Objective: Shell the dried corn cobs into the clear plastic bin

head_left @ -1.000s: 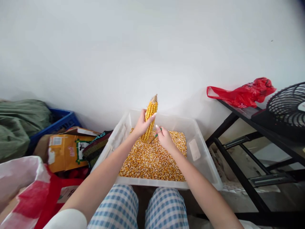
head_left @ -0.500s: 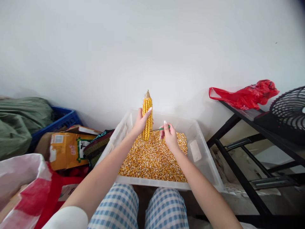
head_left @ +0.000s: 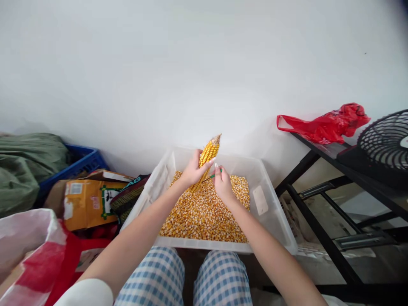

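My left hand [head_left: 196,168] is wrapped round a yellow corn cob [head_left: 210,152], which leans with its dry tip up and to the right. Kernels still cover the part of the cob that shows. In my right hand [head_left: 222,183] is a thin tool with a green handle [head_left: 217,174], pinched between thumb and fingers. Its narrow dark shaft points left to the lower part of the cob; whether the point touches the kernels I cannot tell. Below both hands, loose corn kernels [head_left: 204,221] lie in a clear plastic bin [head_left: 272,214].
Against the white wall on the left are a blue crate [head_left: 86,159], an orange package [head_left: 86,204] and a red and white bag [head_left: 41,263]. At the right, a black metal rack [head_left: 318,229] carries a red plastic bag [head_left: 328,125] and a black fan [head_left: 387,140].
The corn cob has gone from upright to leaning right, and is a little lower and farther right. My right hand has shifted slightly, with the green-handled tool now tilted up to the right.
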### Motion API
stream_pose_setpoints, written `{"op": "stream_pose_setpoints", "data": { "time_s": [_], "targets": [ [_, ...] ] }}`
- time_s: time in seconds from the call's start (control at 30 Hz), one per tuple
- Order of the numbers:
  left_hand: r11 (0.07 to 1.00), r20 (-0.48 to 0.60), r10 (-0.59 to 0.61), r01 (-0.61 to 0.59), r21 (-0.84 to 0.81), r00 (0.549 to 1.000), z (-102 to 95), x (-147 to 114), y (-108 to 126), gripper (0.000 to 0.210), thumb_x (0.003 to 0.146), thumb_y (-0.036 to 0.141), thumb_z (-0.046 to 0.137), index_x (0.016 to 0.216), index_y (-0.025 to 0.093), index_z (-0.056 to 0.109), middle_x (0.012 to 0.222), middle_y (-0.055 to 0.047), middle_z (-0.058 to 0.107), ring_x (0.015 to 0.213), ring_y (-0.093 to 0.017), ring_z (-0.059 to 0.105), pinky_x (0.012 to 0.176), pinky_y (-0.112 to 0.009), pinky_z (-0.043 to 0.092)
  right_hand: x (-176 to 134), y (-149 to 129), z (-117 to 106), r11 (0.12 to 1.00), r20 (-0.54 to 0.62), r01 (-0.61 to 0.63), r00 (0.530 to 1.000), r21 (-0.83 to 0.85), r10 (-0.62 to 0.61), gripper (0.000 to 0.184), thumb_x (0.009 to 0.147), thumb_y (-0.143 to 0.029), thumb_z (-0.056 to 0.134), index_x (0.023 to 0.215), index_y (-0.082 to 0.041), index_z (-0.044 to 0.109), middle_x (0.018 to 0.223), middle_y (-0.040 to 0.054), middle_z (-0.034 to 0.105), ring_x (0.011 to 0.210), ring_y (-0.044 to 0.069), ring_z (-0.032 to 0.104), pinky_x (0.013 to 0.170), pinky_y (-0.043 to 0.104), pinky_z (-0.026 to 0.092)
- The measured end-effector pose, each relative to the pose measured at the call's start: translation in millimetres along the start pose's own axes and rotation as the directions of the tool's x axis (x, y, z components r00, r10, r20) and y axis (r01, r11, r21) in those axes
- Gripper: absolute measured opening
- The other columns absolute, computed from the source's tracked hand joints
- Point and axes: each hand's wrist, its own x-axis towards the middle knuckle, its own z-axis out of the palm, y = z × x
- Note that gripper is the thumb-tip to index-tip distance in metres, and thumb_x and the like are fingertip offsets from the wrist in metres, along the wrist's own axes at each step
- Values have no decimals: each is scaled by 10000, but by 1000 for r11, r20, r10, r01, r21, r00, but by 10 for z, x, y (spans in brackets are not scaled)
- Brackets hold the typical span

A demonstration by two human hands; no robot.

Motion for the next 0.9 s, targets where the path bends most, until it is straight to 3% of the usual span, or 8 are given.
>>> {"op": "stream_pose_setpoints", "data": {
  "time_s": [0.27, 0.43, 0.57, 0.63, 0.77, 0.9],
  "targets": [
    [995, 92, 14, -23, 96, 996, 14, -36, -25, 419, 747, 469, 480, 1030, 176, 379, 790, -9, 523, 683, -153, 502, 634, -270, 383, -1, 62, 22, 996, -5, 16, 1000, -91, -17, 327, 847, -460, 294, 694, -208, 435, 577, -22, 460, 519, 111, 427, 483, 213, 321],
    [997, 58, -1, -3, 74, 998, 19, -20, -54, 410, 742, 467, 483, 1011, 173, 387, 780, -10, 516, 685, -151, 499, 643, -278, 397, 6, 85, 28, 993, 26, 24, 999, -116, -21, 345, 842, -468, 310, 668, -207, 452, 574, -15, 481, 538, 120, 449, 503, 221, 322],
    [996, -21, -42, 41, -79, 999, -30, 30, -52, 374, 745, 467, 494, 961, 180, 393, 763, -4, 490, 658, -128, 494, 614, -257, 412, -40, 60, 71, 990, 124, 62, 991, -127, -46, 365, 829, -481, 340, 632, -202, 467, 560, -13, 490, 541, 119, 459, 522, 225, 342],
    [972, -43, -103, 91, -216, 994, -54, 54, -52, 360, 755, 474, 480, 954, 191, 383, 749, -1, 486, 618, -117, 505, 574, -247, 422, -53, 16, 83, 997, 125, 24, 992, -75, -15, 379, 818, -506, 342, 628, -201, 460, 517, -27, 452, 487, 105, 433, 475, 214, 334],
    [853, 29, -249, 233, -466, 968, -79, 88, -63, 392, 753, 510, 461, 982, 208, 363, 695, 10, 497, 521, -107, 521, 495, -248, 446, -17, -96, 43, 978, 57, -129, 991, 164, 121, 394, 801, -559, 323, 679, -203, 440, 415, -76, 347, 326, 69, 314, 334, 190, 261],
    [761, 81, -309, 298, -577, 947, -83, 113, -78, 455, 725, 530, 489, 1018, 204, 369, 666, 16, 517, 510, -113, 543, 476, -256, 468, 45, -173, -37, 939, -103, -87, 986, 331, 128, 406, 800, -570, 312, 692, -194, 419, 402, -88, 347, 296, 52, 321, 309, 172, 273]
  ]
}}
